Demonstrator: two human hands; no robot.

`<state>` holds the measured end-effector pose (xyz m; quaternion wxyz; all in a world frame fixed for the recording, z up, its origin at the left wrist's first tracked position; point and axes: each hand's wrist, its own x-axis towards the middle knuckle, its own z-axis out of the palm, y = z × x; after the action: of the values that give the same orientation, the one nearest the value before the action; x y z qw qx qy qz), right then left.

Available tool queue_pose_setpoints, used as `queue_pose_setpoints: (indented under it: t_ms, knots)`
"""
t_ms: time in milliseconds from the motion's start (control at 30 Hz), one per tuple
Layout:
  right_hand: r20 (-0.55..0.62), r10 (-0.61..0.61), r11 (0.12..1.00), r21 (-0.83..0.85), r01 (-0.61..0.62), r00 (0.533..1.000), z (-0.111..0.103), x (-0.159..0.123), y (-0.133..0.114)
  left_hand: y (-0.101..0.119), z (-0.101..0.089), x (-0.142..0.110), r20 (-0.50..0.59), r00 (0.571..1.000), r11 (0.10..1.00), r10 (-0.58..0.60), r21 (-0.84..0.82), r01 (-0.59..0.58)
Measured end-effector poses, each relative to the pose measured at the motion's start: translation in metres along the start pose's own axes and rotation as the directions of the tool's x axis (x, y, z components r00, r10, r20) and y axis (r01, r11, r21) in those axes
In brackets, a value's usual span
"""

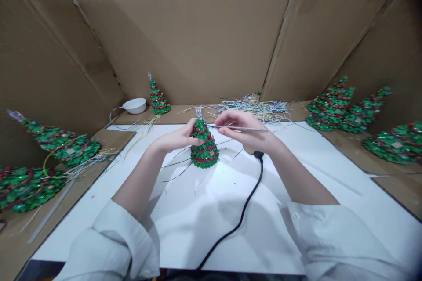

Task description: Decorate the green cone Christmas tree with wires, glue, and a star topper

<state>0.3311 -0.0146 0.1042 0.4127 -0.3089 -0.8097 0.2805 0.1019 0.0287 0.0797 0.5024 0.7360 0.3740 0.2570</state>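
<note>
1. Because the left hand is gripping only the upper part of the green tree, the base could be swivelling if the slim tool is pushing too hard.
2. The tool's tip is hovering near the red beads, so a slip could be snagging them.
3. The tree is standing on the white board, nearer its far edge; left thumb and fingers are clasping its upper left side, while the right hand is pinching the tool.
</note>
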Motion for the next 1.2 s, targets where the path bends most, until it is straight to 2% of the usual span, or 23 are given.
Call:
queue_pose_setpoints:
  t_ms: [67, 133, 300, 367, 567, 700, 867, 1033, 1100, 1200]
  knots:
    - [0.064, 0.005, 0.998, 0.062, -0.009, 0.998, 0.003, -0.001, -0.003, -0.001, -0.002, 0.0, 0.041, 0.999, 0.996, 0.03, 0.087, -0.033]
    - [0.081, 0.012, 0.995, 0.095, -0.02, 0.997, 0.008, -0.001, -0.002, 0.0, 0.0, 0.0, 0.03, 0.998, 0.982, 0.061, 0.179, -0.065]
    - [0.044, 0.043, 0.997, 0.058, -0.045, 0.998, 0.015, 0.001, 0.004, 0.004, 0.013, 0.0, -0.13, 0.986, 0.899, 0.105, 0.436, -0.039]
    - [0.013, 0.04, 0.999, 0.015, -0.04, 0.999, 0.016, 0.002, 0.005, 0.006, 0.017, -0.001, -0.152, 0.98, 0.869, 0.132, 0.493, -0.04]
    - [-0.024, 0.009, 0.996, -0.088, -0.011, 1.0, 0.021, 0.002, 0.004, 0.009, 0.022, -0.001, -0.131, 0.976, 0.862, 0.173, 0.499, -0.086]
    - [-0.03, -0.032, 0.974, -0.225, 0.024, 0.999, 0.023, 0.001, 0.005, 0.009, 0.022, -0.001, -0.126, 0.976, 0.865, 0.178, 0.493, -0.094]
    - [0.032, -0.098, 0.927, -0.362, 0.103, 0.995, 0.027, -0.003, 0.004, 0.009, 0.023, -0.001, -0.123, 0.974, 0.842, 0.189, 0.53, -0.097]
    - [0.069, -0.09, 0.834, -0.54, 0.114, 0.993, 0.034, -0.012, 0.0, 0.007, 0.023, -0.001, -0.139, 0.972, 0.821, 0.188, 0.565, -0.079]
    - [0.069, -0.096, 0.829, -0.546, 0.118, 0.993, 0.033, -0.013, 0.001, 0.007, 0.023, -0.001, -0.12, 0.975, 0.825, 0.187, 0.558, -0.089]
    - [0.073, -0.098, 0.884, -0.452, 0.12, 0.993, 0.029, -0.009, 0.006, 0.007, 0.023, 0.0, -0.113, 0.974, 0.831, 0.198, 0.545, -0.106]
